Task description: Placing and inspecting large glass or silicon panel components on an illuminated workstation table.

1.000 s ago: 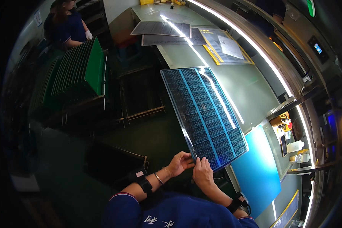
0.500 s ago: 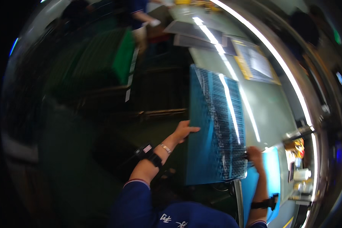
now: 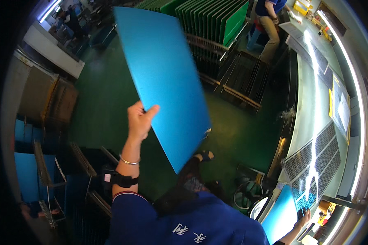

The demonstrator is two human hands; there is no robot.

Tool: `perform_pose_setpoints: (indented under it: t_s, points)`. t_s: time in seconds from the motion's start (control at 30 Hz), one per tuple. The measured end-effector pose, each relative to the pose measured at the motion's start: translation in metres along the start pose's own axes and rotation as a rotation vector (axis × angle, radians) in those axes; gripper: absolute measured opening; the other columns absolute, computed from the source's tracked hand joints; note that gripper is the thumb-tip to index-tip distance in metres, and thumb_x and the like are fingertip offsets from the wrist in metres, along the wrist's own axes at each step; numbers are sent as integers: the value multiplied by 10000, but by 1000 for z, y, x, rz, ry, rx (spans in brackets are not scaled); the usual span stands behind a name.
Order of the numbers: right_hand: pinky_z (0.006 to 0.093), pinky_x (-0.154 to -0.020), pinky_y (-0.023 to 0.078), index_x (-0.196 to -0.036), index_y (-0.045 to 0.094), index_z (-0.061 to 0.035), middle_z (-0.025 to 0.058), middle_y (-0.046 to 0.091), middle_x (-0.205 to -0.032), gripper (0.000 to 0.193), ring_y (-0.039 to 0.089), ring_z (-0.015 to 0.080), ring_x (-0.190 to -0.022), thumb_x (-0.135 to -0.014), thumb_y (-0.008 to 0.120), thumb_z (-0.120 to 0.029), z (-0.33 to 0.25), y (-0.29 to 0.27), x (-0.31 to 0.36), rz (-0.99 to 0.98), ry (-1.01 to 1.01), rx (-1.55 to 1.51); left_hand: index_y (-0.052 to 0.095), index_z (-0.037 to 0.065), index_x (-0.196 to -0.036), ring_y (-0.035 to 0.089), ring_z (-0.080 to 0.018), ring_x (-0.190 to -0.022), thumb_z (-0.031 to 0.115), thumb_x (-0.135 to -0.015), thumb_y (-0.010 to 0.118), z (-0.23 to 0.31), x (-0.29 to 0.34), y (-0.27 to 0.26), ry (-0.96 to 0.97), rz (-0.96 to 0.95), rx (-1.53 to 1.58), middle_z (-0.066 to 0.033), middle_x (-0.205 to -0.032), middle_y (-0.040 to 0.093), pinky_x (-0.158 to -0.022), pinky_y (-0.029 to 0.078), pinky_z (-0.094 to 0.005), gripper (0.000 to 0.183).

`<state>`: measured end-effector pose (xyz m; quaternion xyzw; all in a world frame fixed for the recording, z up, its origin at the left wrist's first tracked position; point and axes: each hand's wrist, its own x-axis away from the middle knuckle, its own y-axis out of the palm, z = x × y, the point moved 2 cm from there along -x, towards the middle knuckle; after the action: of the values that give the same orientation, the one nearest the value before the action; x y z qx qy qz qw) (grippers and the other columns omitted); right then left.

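In my left hand (image 3: pixel 140 118) is a large blue sheet panel (image 3: pixel 163 81), pinched at its left edge with the thumb on its face. The panel hangs tilted in the air over the floor, away from the bench. At far right my right hand (image 3: pixel 301 221) grips the lower edge of a dark, clear-backed film sheet (image 3: pixel 315 157) with a printed grid pattern; part of its fingers is hard to make out. The film lies slanted over the bench. Beneath its lower left corner rests another blue panel (image 3: pixel 280 214), beside my right hand.
A long pale bench (image 3: pixel 300 118) runs along the right under a bright tube light. Green panels (image 3: pixel 237 24) stand in a rack beyond the held panel. Racks with blue panels (image 3: pixel 26 175) stand at lower left. A co-worker (image 3: pixel 270 28) is at the far bench end.
The blue panel has swung left, away from the bench, in my left hand. The patterned film that overlapped it is now apart from it, over the bench by my right hand.
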<state>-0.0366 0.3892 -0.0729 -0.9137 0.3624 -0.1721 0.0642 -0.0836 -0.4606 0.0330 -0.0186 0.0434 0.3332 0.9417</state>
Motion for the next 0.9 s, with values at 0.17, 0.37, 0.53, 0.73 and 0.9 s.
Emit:
perform_pose_setpoints:
  t_s: [0.17,0.37,0.53,0.73,0.9]
  points:
    - [310,-641,540,-1047,543,-57,88,600,-898,211,603,207,-710,-944,496,-235,5,-15,-7,42,-28,26,637,-18,-794,444,-42,-522,21,-794,630,-47,1,-73,21,308,-453,23,-592,556,-487,366,-237,40]
    - [295,-586,523,-986,561,-29,77,600,-849,189,594,192,-686,-916,511,-198,-18,-3,13,126,-109,65,630,-24,-805,570,-193,-541,21,-733,632,-167,-1,-117,40,479,-681,-121,-620,607,-559,446,-331,85]
    - [313,-601,530,-1056,572,-23,110,626,-909,246,626,200,-751,-893,522,-200,-45,17,40,196,-80,134,578,-18,-719,575,-292,-514,38,-727,651,-229,1,-113,-80,538,-758,-158,-568,568,-530,433,-388,92]
    - [364,-759,513,-1150,544,-6,132,607,-1045,346,605,252,-905,-887,522,-230,-58,21,55,232,-84,262,563,-16,-738,596,-344,-552,49,-735,639,-307,4,-109,-224,516,-801,-185,-573,560,-542,440,-425,99]
    - [381,-824,480,-1166,526,10,142,580,-1101,410,576,271,-968,-877,540,-280,-65,8,56,197,-18,330,604,-1,-789,583,-305,-539,42,-734,640,-341,13,-96,-184,497,-766,-172,-596,582,-542,445,-397,79]
